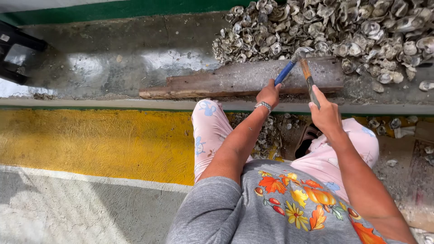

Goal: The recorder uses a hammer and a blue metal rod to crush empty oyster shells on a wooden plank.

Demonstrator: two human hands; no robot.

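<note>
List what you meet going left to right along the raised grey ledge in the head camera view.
Black plastic object at the edge → long weathered wooden plank → blue-handled hammer → wooden-handled metal tool → pile of grey oyster shells.

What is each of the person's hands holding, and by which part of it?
The left hand grips a hammer by the lower end of its blue handle. The right hand holds a rusty metal tool by its lower end.

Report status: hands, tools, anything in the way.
Left hand grips blue-handled hammer. Right hand grips rusty knife. Both over wooden plank; shell pile behind.
</note>
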